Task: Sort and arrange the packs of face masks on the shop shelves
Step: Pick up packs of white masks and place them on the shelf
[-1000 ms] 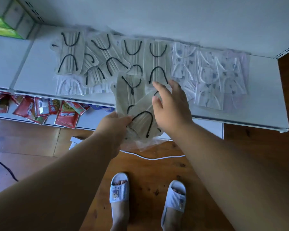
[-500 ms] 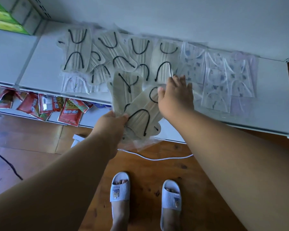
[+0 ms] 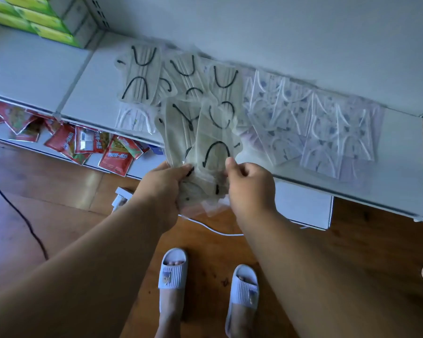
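Note:
Both my hands hold a small stack of beige mask packs with black ear loops [image 3: 205, 142] in clear wrappers, just in front of the white shelf [image 3: 388, 181]. My left hand [image 3: 161, 189] grips the stack's lower left edge. My right hand [image 3: 249, 186] pinches its lower right edge with thumb and fingers. More beige packs [image 3: 139, 76] lie on the shelf behind, at the left. Several white packs with a blue print [image 3: 322, 128] lie on the shelf at the right. One white-looped pack [image 3: 132, 115] lies near the shelf's front edge.
Red snack packets [image 3: 83, 145] fill the lower shelf at the left. Green-and-white boxes [image 3: 39, 18] stand at the upper left. On the wooden floor run a black cable [image 3: 17, 211] and a white cable [image 3: 217, 231]. My feet in white slippers [image 3: 172, 269] stand below.
My right hand came back from the shelf, where it reached over the packs, and now pinches the stack's lower right edge. The stack stands more upright.

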Action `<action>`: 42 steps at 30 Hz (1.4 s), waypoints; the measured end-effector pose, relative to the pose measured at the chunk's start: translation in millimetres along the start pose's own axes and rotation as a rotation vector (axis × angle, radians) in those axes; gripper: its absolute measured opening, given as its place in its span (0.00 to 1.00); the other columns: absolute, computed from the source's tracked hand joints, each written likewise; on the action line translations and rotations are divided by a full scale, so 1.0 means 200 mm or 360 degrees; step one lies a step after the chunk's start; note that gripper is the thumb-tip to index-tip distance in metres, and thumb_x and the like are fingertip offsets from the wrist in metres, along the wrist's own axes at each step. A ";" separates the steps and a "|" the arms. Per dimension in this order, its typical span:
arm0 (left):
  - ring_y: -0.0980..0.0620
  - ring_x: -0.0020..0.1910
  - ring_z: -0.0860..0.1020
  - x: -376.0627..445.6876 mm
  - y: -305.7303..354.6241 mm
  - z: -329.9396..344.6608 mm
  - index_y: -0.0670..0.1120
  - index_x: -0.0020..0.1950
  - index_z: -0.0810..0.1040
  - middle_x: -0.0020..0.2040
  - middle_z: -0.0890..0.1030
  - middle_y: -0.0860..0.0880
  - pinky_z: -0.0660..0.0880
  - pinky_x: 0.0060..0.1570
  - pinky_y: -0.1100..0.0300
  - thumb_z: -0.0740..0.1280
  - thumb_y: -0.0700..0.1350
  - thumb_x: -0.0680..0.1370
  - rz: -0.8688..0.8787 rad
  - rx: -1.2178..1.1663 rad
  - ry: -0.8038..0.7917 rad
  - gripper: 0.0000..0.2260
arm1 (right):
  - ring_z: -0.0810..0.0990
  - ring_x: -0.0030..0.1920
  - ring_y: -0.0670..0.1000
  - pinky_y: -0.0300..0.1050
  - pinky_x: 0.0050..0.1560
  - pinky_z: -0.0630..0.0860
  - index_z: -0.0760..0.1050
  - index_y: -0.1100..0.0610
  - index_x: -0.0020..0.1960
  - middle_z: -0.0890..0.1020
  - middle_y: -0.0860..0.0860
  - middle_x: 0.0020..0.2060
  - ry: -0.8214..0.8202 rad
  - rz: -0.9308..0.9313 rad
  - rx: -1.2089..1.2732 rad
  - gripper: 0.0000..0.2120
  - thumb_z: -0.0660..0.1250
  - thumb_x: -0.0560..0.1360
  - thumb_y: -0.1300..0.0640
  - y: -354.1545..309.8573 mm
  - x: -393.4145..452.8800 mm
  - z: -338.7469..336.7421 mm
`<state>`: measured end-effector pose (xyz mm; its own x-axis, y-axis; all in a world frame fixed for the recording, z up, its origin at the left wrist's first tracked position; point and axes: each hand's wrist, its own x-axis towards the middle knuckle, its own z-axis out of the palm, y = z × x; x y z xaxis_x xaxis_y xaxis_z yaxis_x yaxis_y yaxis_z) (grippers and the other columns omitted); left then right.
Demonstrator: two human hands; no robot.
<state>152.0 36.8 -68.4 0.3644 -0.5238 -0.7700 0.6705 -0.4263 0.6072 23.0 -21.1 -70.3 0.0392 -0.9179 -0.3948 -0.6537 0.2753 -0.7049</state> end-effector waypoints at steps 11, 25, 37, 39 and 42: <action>0.45 0.34 0.84 -0.09 0.22 -0.26 0.37 0.54 0.79 0.41 0.84 0.39 0.82 0.32 0.55 0.61 0.25 0.73 -0.0079 0.0334 -0.0420 0.14 | 0.80 0.59 0.56 0.56 0.60 0.77 0.60 0.48 0.76 0.75 0.50 0.64 -0.0466 0.0533 0.0417 0.55 0.83 0.54 0.49 -0.18 -0.01 0.01; 0.51 0.34 0.85 0.06 0.31 -0.43 0.43 0.52 0.82 0.38 0.87 0.48 0.82 0.40 0.54 0.69 0.39 0.79 -0.0074 0.0305 0.0072 0.03 | 0.73 0.65 0.51 0.52 0.68 0.70 0.62 0.43 0.76 0.68 0.49 0.72 -0.0587 -0.0226 -0.0198 0.30 0.68 0.77 0.47 -0.34 -0.01 0.26; 0.48 0.36 0.85 0.25 0.28 -0.37 0.46 0.48 0.81 0.36 0.86 0.48 0.82 0.48 0.46 0.72 0.44 0.78 -0.0090 0.0157 0.0264 0.02 | 0.37 0.79 0.57 0.60 0.77 0.41 0.47 0.43 0.80 0.42 0.51 0.81 -0.0678 -0.0459 -0.1712 0.29 0.50 0.82 0.39 -0.43 0.61 0.43; 0.48 0.36 0.85 0.26 0.31 -0.36 0.46 0.50 0.81 0.36 0.86 0.49 0.82 0.46 0.49 0.72 0.44 0.78 -0.0071 0.0150 0.0272 0.03 | 0.44 0.80 0.56 0.59 0.77 0.46 0.52 0.52 0.80 0.50 0.53 0.81 -0.0529 -0.0487 -0.1647 0.28 0.50 0.83 0.44 -0.42 0.59 0.44; 0.48 0.37 0.85 0.26 0.36 -0.34 0.46 0.51 0.81 0.40 0.87 0.46 0.81 0.41 0.52 0.71 0.43 0.79 -0.0042 0.0148 0.0255 0.02 | 0.68 0.69 0.60 0.54 0.67 0.66 0.73 0.60 0.63 0.75 0.58 0.66 -0.0104 -0.0583 -0.0942 0.18 0.55 0.82 0.50 -0.40 0.50 0.40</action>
<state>262.6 30.1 -77.8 0.4505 -0.3905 -0.8028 0.6213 -0.5087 0.5961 139.4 -113.1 -100.6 0.3687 -0.8978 -0.2408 -0.8908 -0.2673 -0.3674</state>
